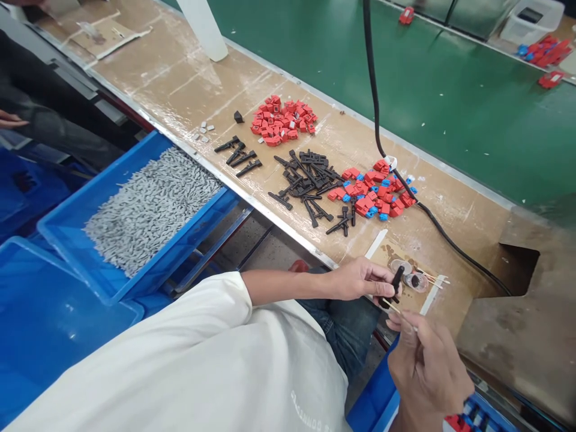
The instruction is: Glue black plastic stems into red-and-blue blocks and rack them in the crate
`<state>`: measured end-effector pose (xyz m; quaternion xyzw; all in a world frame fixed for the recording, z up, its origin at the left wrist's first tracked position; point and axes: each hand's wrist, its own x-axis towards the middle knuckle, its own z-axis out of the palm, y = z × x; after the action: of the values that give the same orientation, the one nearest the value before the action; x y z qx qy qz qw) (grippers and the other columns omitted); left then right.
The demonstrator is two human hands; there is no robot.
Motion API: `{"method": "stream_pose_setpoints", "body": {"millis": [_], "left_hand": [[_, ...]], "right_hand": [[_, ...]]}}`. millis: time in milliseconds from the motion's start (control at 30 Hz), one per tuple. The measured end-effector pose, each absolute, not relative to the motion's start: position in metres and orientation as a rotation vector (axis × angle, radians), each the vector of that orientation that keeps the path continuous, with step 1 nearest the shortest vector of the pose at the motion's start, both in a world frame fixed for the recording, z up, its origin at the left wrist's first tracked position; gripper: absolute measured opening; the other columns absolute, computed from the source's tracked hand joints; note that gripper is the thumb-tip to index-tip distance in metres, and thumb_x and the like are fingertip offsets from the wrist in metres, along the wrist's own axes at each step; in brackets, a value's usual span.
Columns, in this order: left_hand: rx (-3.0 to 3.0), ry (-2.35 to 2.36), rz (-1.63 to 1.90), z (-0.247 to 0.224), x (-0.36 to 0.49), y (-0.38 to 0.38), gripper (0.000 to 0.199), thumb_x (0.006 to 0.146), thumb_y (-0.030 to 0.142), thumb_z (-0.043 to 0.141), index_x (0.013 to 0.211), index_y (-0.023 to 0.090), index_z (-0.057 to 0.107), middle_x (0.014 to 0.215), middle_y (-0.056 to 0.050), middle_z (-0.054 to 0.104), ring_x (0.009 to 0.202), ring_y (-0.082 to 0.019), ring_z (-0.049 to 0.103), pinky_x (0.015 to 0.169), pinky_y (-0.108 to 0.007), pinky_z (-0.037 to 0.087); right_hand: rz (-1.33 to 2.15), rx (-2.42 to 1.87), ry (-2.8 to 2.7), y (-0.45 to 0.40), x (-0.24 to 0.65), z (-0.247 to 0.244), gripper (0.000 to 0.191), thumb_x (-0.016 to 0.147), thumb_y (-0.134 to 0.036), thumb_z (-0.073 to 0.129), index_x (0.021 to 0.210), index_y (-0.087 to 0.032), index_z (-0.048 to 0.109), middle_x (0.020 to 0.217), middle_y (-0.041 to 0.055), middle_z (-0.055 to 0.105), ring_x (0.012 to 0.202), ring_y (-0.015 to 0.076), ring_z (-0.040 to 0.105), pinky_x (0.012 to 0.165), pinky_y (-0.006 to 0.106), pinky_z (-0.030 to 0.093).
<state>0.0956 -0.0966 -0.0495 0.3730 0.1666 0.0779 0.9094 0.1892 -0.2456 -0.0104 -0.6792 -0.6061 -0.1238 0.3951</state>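
Note:
My left hand (pixel 366 279) is closed around a small black plastic part (pixel 396 281) at the table's near edge. In my right hand (pixel 427 354) I pinch a thin wooden stick (pixel 390 306), its tip at the underside of the black part; whether it touches cannot be made out. Just beyond my hands stands a small clear cup (pixel 418 281) with dark contents, with a round clear lid or dish (pixel 400 267) beside it. Several thin sticks (pixel 434 278) lie by the cup. A heap of black plastic parts (pixel 310 174) lies further left on the table.
Red pieces (pixel 283 120) and red-and-blue pieces (pixel 378 189) lie in heaps on the brown table. A black cable (pixel 443 231) hangs down across it. Left stands a blue crate (pixel 58 225) of grey parts. Behind runs a green conveyor belt (pixel 306 36). Another person's hand (pixel 11 120) shows at far left.

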Motion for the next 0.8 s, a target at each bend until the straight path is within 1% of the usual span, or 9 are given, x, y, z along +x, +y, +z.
{"method": "stream_pose_setpoints", "body": {"millis": [67,133,233,367,467,567,667,800], "left_hand": [[0.77,0.352,0.209,-0.048,0.095,-0.092,0.06,0.051,0.063,0.088,0.075,0.011,0.071,0.072,-0.001,0.064,0.066,-0.009,0.058,0.063,-0.022,0.048],[0.727,0.383,0.291,-0.047,0.096,-0.086,0.059,0.053,0.062,0.089,0.076,0.01,0.071,0.07,0.0,0.063,0.064,-0.009,0.058,0.061,-0.021,0.047],[0.657,0.417,0.334,-0.05,0.097,-0.08,0.057,0.053,0.058,0.091,0.077,0.01,0.071,0.068,0.001,0.062,0.061,-0.007,0.059,0.061,-0.02,0.048],[0.581,0.442,0.279,-0.055,0.096,-0.082,0.055,0.05,0.053,0.093,0.076,0.01,0.071,0.068,0.0,0.063,0.062,-0.008,0.06,0.06,-0.02,0.05],[0.545,0.466,0.238,-0.056,0.095,-0.083,0.053,0.049,0.05,0.094,0.073,0.009,0.07,0.07,-0.001,0.065,0.064,-0.008,0.061,0.06,-0.021,0.051],[0.537,0.516,0.227,-0.055,0.095,-0.083,0.053,0.048,0.049,0.094,0.073,0.009,0.071,0.069,-0.002,0.065,0.065,-0.009,0.061,0.059,-0.02,0.051],[0.574,0.582,0.248,-0.053,0.095,-0.083,0.054,0.045,0.051,0.093,0.072,0.009,0.071,0.064,0.0,0.063,0.06,-0.008,0.059,0.057,-0.02,0.05],[0.671,0.627,0.282,-0.051,0.096,-0.085,0.052,0.046,0.053,0.091,0.063,0.012,0.065,0.058,0.002,0.061,0.053,-0.008,0.057,0.055,-0.022,0.048]], "right_hand": [[-0.162,-1.729,-1.379,-0.246,0.188,-0.008,0.014,0.089,-0.01,0.066,0.097,-0.02,0.07,0.077,-0.0006,0.072,0.062,0.0125,0.068,0.055,0.022,0.054],[-0.033,-1.636,-1.157,-0.247,0.187,-0.005,0.011,0.089,-0.011,0.065,0.095,-0.018,0.072,0.078,0.0008,0.071,0.058,0.0138,0.066,0.051,0.025,0.054],[0.045,-1.477,-0.915,-0.247,0.187,-0.002,0.008,0.088,-0.014,0.067,0.093,-0.017,0.073,0.079,0.0015,0.07,0.057,0.0141,0.065,0.047,0.027,0.054],[0.077,-1.419,-0.752,-0.245,0.191,-0.004,0.006,0.084,-0.018,0.074,0.089,-0.015,0.073,0.07,0.0002,0.066,0.052,0.0131,0.062,0.042,0.024,0.049],[0.041,-1.418,-0.684,-0.246,0.197,-0.005,0.01,0.082,-0.021,0.077,0.085,-0.013,0.072,0.068,0.0016,0.066,0.049,0.0132,0.06,0.038,0.024,0.046],[-0.001,-1.444,-0.587,-0.247,0.201,-0.005,0.014,0.078,-0.022,0.081,0.081,-0.012,0.072,0.067,0.0016,0.066,0.048,0.0126,0.058,0.038,0.025,0.046],[-0.04,-1.476,-0.495,-0.246,0.203,-0.005,0.019,0.075,-0.025,0.084,0.078,-0.012,0.071,0.064,0.0005,0.065,0.047,0.0118,0.057,0.037,0.025,0.044],[-0.03,-1.485,-0.474,-0.245,0.206,-0.004,0.023,0.073,-0.029,0.085,0.075,-0.013,0.069,0.062,-0.0005,0.063,0.047,0.0124,0.057,0.037,0.026,0.042]]}}
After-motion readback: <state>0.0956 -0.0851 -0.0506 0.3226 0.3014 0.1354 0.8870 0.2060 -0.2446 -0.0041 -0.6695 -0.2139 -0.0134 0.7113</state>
